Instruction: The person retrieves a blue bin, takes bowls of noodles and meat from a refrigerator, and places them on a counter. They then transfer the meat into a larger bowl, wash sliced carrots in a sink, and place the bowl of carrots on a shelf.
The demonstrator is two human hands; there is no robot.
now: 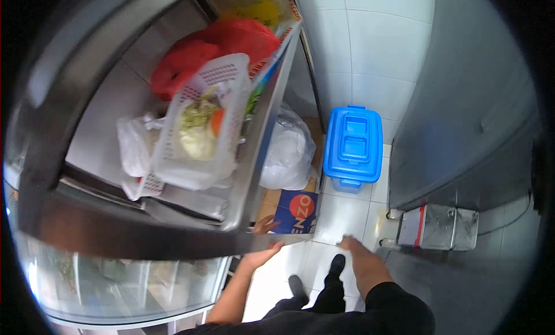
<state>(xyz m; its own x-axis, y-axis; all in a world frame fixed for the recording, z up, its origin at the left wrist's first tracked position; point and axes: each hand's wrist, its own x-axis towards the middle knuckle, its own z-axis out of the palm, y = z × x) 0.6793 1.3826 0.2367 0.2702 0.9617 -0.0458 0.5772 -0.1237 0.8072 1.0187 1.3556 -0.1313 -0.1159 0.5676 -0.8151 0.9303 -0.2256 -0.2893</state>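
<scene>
My left hand [261, 255] grips the near edge of a dark metal door bar [144, 238], with fingertips showing above it beside a stainless shelf [254, 161]. My right hand [351, 245] hangs free over the tiled floor, blurred, fingers loose and holding nothing. On the shelf sits a white slotted basket [228, 75] holding pale vegetables and something orange. A red plastic bag [219, 43] lies behind it and a white bag [134, 145] to its left.
On the floor stand a blue lidded tub [352, 143], a tied white plastic bag [287, 150] and a blue printed cardboard box [296, 212]. A steel cabinet [462, 104] and a metal tin [437, 227] are at right. A glass-topped case [115, 283] is lower left.
</scene>
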